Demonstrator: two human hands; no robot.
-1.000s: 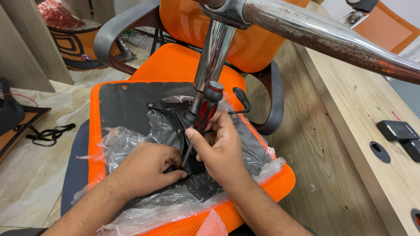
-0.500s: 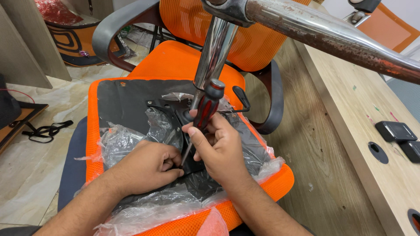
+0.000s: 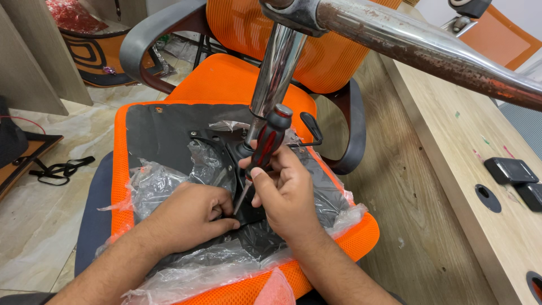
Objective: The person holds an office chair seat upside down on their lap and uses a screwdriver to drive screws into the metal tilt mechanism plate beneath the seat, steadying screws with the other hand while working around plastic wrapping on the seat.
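The right hand (image 3: 285,189) clamps a screwdriver (image 3: 264,148); at its 9 o'clock, the left hand (image 3: 189,217) pinches the black mechanism plate (image 3: 226,169).

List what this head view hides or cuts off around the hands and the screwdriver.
- Screwdriver tip and whatever it meets: head view, hidden behind the left hand.
- Left fingertips: tucked under, out of sight.
- Mechanism plate under the seat: partly covered by clear plastic wrap and the right hand.
- Chrome base arm: cut off by the right edge.
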